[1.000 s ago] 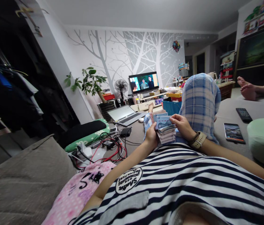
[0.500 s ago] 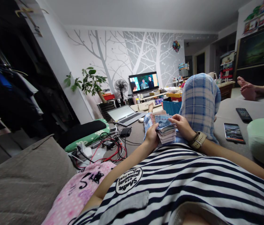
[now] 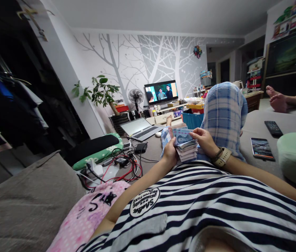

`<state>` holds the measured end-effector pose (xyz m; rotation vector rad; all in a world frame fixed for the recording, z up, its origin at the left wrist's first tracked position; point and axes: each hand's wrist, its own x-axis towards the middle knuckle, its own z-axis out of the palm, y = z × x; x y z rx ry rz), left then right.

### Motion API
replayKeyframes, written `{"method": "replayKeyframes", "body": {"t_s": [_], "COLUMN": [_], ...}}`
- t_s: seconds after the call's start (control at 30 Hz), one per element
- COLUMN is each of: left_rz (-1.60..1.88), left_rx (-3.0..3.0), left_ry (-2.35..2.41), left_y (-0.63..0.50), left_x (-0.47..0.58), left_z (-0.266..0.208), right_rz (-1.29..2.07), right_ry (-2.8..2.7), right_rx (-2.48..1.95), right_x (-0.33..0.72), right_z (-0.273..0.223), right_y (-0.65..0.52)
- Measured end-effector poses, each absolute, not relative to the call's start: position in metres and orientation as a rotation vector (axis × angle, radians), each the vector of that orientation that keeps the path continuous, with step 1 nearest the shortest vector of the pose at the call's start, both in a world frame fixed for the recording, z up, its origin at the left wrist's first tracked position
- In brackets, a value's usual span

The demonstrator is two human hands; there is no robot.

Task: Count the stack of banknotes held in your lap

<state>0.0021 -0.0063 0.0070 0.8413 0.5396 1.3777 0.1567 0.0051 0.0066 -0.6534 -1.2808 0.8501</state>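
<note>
Blue note [image 3: 184, 138] pinched at three o'clock by my right hand [image 3: 205, 141], left hand [image 3: 170, 153] gripping the bundle [image 3: 186, 153]; partway, I'd judge.

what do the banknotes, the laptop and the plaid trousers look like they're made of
The banknotes: probably matte printed paper, going by the thin, layered edges; polymer can't be ruled out.
The laptop: silvery grey shell, perhaps metal or painted plastic; its smooth, even colour leaves it open.
The plaid trousers: soft, matte fabric, judging by the drape over the knee; the fibre can't be told.
</note>
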Motion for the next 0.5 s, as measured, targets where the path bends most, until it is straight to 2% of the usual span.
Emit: {"method": "replayKeyframes", "body": {"t_s": [0.5], "left_rz": [1.378], "left_rx": [0.835], "left_ry": [0.548], "left_y": [-0.0079], "left_x": [0.0017], "left_z": [0.0097], "right_rz": [0.873], "right_ry": [-1.285], "right_rx": [-0.621], "right_x": [0.1554], "right_z": [0.0109], "right_y": [-0.0017]}}
